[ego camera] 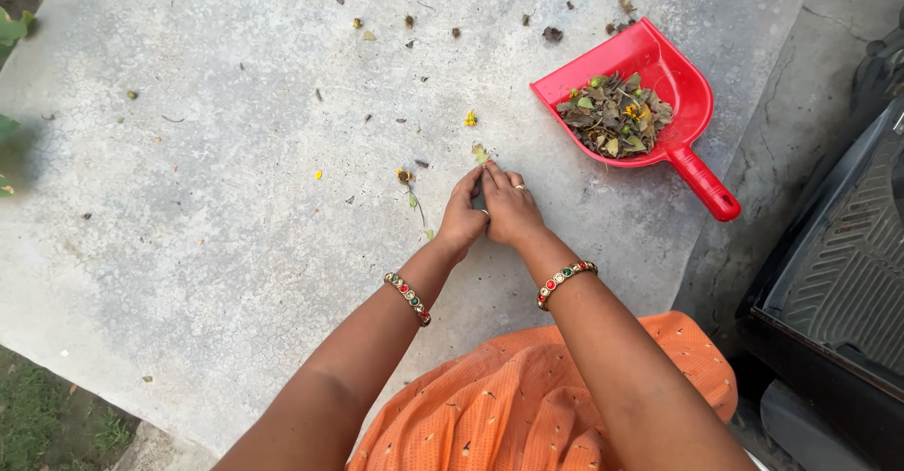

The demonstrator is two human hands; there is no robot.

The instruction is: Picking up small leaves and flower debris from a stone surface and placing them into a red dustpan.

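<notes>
Scene: A person crouches over a grey concrete slab (235, 245), both hands pressed together low on its surface.
Left hand (463, 217): Fingers extended and closed side by side, cupped against the other hand; whether anything lies inside the cup cannot be told.
Right hand (511, 209): Fingers likewise flat and together, rings showing, palm edge touching the left hand; any contents are hidden.
Debris: A small pale leaf (480, 153) lies just beyond the fingertips, a yellow flower (469, 119) farther out, and more bits lie scattered to the left of the fingers and well beyond them.
Dustpan: A red dustpan (697, 104) sits well to the right of the fingers and slightly ahead, its handle pointing back toward the person, holding a heap of dry leaves (614, 115).
Wrists: Beaded bangles (565, 278) ring both forearms, above an orange garment (527, 405).
Risk: Small scraps could slip through the seam between the two palms if the cup loosens; the dustpan's heap sits loose near the open lip, so a knock to the handle could spill it.
</notes>
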